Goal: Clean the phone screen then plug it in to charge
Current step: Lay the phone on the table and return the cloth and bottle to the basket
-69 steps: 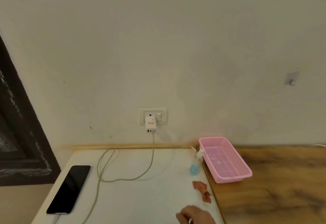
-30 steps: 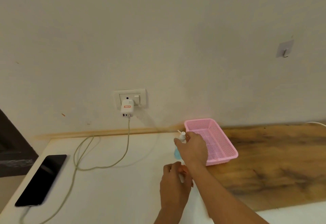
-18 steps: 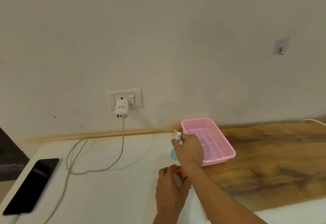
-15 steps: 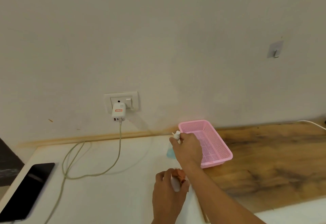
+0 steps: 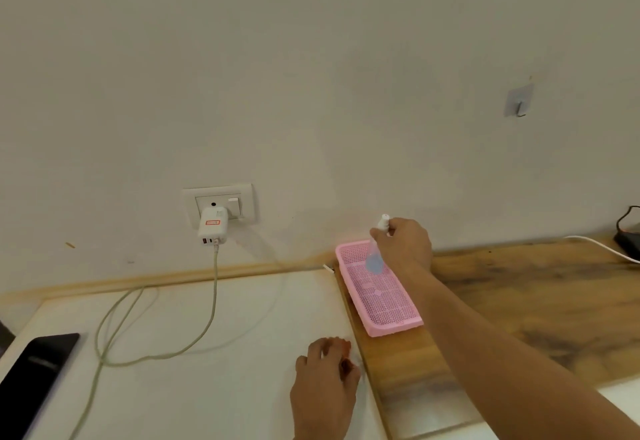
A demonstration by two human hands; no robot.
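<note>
Pink basket (image 5: 391, 327): set lengthwise on the wooden top (image 5: 519, 301), along its seam with the white table (image 5: 225, 387).
Right hand (image 5: 405, 245): reached over the basket's far end, with the fingers curled round a spray bottle (image 5: 374, 261).
Spray bottle: held clear above the basket's far end, roughly upright, white nozzle on top and pale blue liquid below.
Left hand (image 5: 323, 391): laid on the white table just left of the basket's near end, fingers bent onto a reddish cloth (image 5: 345, 348), which is gripped at the fingertips.
Phone (image 5: 34, 377): laid flat, dark screen up, far left of the basket and partly cut off by the frame edge.
Charger (image 5: 213, 228): plugged into the wall socket (image 5: 242, 197), up and left of the basket.
Cable (image 5: 214, 287): hung from the charger and looped over the table between basket and phone. Whether it is joined to the phone cannot be told.
</note>
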